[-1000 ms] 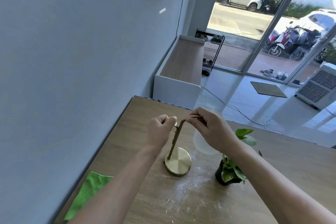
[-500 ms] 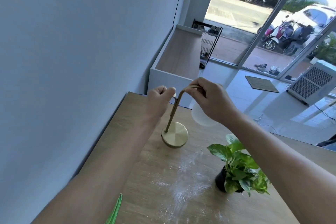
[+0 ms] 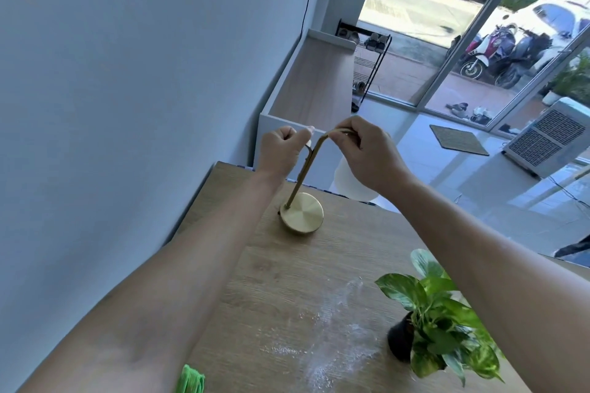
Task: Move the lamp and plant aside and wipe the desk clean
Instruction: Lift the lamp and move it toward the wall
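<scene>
Tipping is the main risk: the slim brass lamp with its round brushed-metal base (image 3: 301, 214) sits at the far left of the wooden desk (image 3: 287, 290), close to the far edge, and both hands hold it high up, at the bend of the stem. The left hand (image 3: 281, 150) is curled tight beside the stem, seemingly round a small dark fitting, though what it grips is hard to make out. The right hand (image 3: 367, 153) pinches the curved top of the stem. The frosted white shade (image 3: 348, 183) hangs past the desk edge, so I judge that a careless release could topple the top-heavy lamp off the far side.

White powdery dust (image 3: 332, 335) is smeared over the matte wood grain near the middle. The leafy green plant in a small black pot (image 3: 431, 329) stands near right, under the right forearm, and could be knocked. A bright green cloth (image 3: 190, 380) peeks in at the near edge, soft and folded.
</scene>
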